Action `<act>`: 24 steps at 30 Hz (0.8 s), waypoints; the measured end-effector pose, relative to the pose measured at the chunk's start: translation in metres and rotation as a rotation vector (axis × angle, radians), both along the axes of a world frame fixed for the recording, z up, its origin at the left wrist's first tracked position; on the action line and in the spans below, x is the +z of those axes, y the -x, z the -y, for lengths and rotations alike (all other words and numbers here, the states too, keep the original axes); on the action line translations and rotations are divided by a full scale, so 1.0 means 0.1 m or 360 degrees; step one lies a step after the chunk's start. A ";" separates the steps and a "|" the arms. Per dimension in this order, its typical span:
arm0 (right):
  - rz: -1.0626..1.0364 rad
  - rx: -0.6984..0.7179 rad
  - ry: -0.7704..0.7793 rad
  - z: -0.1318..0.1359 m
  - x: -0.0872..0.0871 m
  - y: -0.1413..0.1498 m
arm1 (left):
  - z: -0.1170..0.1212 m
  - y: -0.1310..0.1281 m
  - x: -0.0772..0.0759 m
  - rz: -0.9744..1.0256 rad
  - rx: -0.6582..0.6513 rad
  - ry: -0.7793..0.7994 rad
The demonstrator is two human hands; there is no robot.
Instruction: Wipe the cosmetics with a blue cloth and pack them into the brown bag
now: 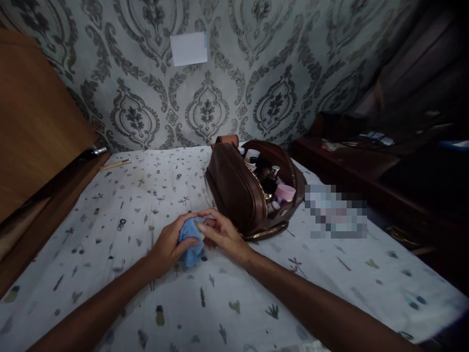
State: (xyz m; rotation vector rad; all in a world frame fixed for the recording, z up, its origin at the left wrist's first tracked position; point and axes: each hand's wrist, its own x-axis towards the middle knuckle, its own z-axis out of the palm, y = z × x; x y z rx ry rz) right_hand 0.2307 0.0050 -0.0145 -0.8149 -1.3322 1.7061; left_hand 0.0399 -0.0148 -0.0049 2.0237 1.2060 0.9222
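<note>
Blue, fuzzy cloth (189,247) is bunched between both hands, just above a white sheet (139,288) printed with pineapples, cacti and flamingos. The left hand (169,244) grips it, thumb pressed across the near face and the other fingers bent together around the far side, their tips mostly hidden. The right hand (224,235) meets it at three o'clock, thumb and bent fingers closing on a small pale item (202,235) against the cloth; too little of that item shows to name it. The right hand's lower fingers are curled loosely beneath.

Clock directions run from the hands. Between one and two o'clock, near the right hand, a brown leather cosmetics bag (238,188) lies unzipped on the sheet, showing a pink-lidded jar (285,192), a silver-capped bottle (274,172) and a white jar (252,156) among other toiletries. Close to three o'clock, a pixelated patch (336,211) hides what is on the sheet. A thin, light-coloured stick (115,165) lies between ten and eleven, near the wooden furniture (40,117) at ten. At two stands a dark reddish cabinet (340,159) with small items on top. Damask wallpaper (207,107) fills twelve o'clock, a white rectangular sheet of paper (186,49) high on it.
</note>
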 end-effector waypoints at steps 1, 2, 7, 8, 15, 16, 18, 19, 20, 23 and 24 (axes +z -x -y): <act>-0.0010 0.0000 0.0006 -0.01 0.00 0.00 | 0.01 0.00 0.01 0.0031 0.0025 0.0042; -0.0026 -0.0008 0.0013 -0.01 0.00 -0.01 | 0.01 -0.01 0.02 0.0061 0.0051 0.0075; -0.0129 -0.0039 0.0088 -0.02 0.02 -0.02 | 0.03 -0.03 0.05 0.0165 0.0172 0.0080; -0.0150 -0.0029 0.0106 -0.02 0.02 -0.02 | 0.03 -0.03 0.04 0.0179 0.0194 0.0073; -0.0255 0.0037 -0.0008 -0.05 -0.01 -0.03 | 0.01 -0.03 -0.02 0.0174 0.0175 0.0049; -0.0237 0.0056 -0.0042 -0.06 -0.02 -0.04 | 0.01 -0.04 -0.02 0.0162 0.0193 0.0053; -0.0189 0.0093 -0.0106 -0.07 -0.04 -0.03 | 0.00 -0.04 -0.02 0.0145 0.0211 0.0082; -0.0161 0.0104 -0.0136 -0.07 -0.06 -0.03 | 0.00 -0.04 -0.01 0.0146 0.0198 0.0103; -0.0131 0.0114 -0.0163 -0.06 -0.07 -0.03 | -0.01 -0.04 0.00 0.0153 0.0169 0.0131; -0.0040 0.0110 -0.0270 -0.04 -0.08 -0.03 | -0.03 -0.02 0.04 0.0165 0.0022 0.0243; -0.0009 0.0085 -0.0341 -0.03 -0.06 -0.03 | -0.04 0.00 0.06 0.0162 -0.0022 0.0272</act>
